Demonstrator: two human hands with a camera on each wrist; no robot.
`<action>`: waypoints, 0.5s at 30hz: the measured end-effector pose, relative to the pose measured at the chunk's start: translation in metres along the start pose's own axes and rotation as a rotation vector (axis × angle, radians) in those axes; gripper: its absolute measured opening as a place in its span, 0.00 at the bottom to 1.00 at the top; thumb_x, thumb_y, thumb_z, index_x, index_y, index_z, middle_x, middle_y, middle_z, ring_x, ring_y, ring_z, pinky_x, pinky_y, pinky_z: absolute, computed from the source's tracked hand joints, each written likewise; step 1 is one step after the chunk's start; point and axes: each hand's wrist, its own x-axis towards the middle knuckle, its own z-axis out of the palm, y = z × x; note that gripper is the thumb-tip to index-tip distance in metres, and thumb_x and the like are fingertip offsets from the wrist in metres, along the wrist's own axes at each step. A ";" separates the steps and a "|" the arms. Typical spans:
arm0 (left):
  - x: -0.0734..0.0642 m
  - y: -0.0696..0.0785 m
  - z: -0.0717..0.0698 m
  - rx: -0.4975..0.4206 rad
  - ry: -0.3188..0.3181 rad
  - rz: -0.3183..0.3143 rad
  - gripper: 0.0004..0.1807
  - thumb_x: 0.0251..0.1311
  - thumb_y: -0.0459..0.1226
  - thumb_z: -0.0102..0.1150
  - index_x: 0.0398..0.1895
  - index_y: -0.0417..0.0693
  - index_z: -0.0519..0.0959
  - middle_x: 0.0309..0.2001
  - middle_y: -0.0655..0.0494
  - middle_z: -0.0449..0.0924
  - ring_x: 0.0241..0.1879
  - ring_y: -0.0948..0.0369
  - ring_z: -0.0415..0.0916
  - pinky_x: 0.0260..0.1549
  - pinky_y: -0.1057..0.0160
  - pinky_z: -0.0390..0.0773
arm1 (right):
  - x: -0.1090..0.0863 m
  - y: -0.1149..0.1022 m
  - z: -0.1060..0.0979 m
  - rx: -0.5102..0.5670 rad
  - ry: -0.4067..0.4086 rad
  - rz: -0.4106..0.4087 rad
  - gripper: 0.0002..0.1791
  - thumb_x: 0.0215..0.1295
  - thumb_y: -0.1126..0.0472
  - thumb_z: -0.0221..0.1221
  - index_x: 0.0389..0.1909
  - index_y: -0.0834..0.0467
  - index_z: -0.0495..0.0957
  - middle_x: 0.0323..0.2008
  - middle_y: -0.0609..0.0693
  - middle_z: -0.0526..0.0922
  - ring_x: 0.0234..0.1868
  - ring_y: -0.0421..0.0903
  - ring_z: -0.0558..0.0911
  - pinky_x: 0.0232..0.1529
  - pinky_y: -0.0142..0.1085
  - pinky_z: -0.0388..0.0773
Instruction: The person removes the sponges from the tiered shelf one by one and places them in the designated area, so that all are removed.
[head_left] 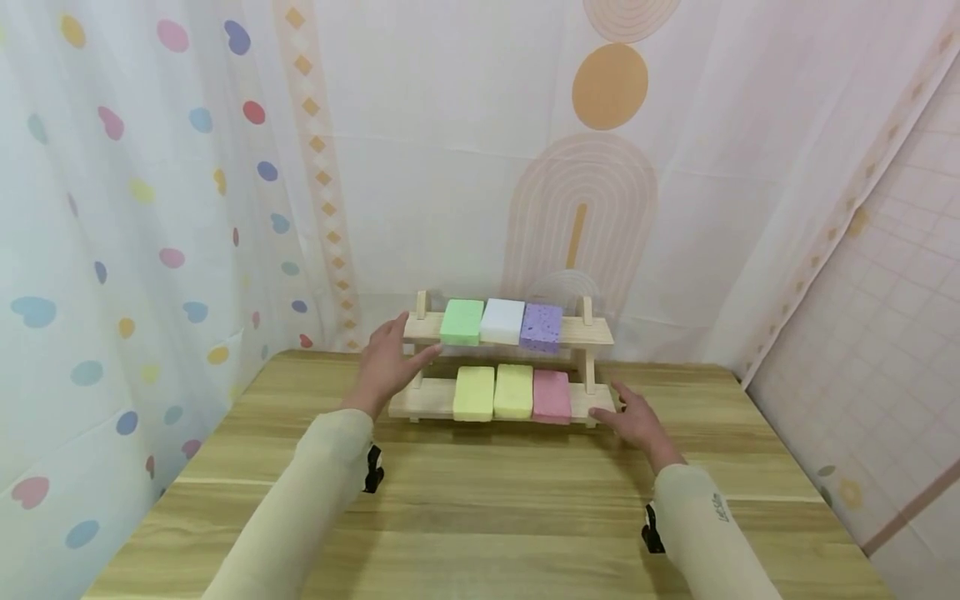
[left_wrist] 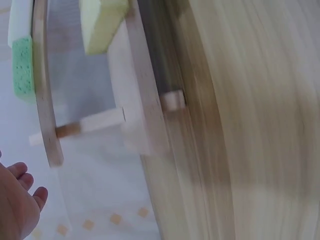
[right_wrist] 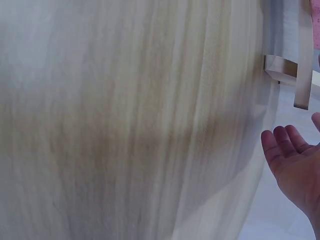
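Note:
A two-tier wooden rack (head_left: 592,331) stands toward the back of the table. On its upper shelf lie a green sponge (head_left: 462,321), a white sponge (head_left: 502,319) and a speckled purple sponge (head_left: 541,326). The lower shelf carries two yellow sponges, the left yellow sponge (head_left: 474,393) and the right yellow sponge (head_left: 513,391), beside a pink sponge (head_left: 551,396). My left hand (head_left: 386,362) is by the rack's left end, its thumb extended toward the upper shelf. Beside the lower shelf's right end is my right hand (head_left: 632,417), fingers loosely extended. Both wrist views show a gap between fingers and rack.
The wood-grain table (head_left: 487,517) extends in front of the rack and to both sides. A patterned curtain (head_left: 450,167) hangs close behind the rack. Another curtain with coloured dots (head_left: 150,208) borders the left side, and a grid-patterned cloth (head_left: 877,308) the right.

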 end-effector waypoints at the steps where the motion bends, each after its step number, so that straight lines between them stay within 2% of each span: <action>1: 0.001 0.002 0.002 -0.019 0.004 -0.006 0.55 0.61 0.65 0.55 0.80 0.50 0.42 0.77 0.38 0.44 0.74 0.40 0.43 0.66 0.34 0.51 | 0.000 0.000 0.001 0.007 0.000 0.003 0.48 0.69 0.45 0.59 0.78 0.63 0.46 0.72 0.73 0.52 0.70 0.71 0.57 0.65 0.63 0.59; 8: 0.008 0.014 0.015 -0.119 0.030 -0.049 0.55 0.60 0.66 0.56 0.80 0.48 0.45 0.77 0.39 0.45 0.75 0.42 0.43 0.68 0.37 0.52 | 0.001 0.004 0.006 0.032 0.016 0.011 0.46 0.69 0.47 0.60 0.77 0.63 0.49 0.70 0.73 0.57 0.69 0.69 0.61 0.65 0.61 0.60; 15: 0.009 0.026 0.024 -0.211 0.057 -0.084 0.53 0.61 0.63 0.59 0.80 0.47 0.47 0.77 0.40 0.46 0.75 0.42 0.41 0.68 0.38 0.52 | 0.000 0.008 0.009 0.091 0.016 0.008 0.44 0.70 0.48 0.60 0.77 0.63 0.51 0.71 0.71 0.57 0.70 0.68 0.59 0.66 0.60 0.60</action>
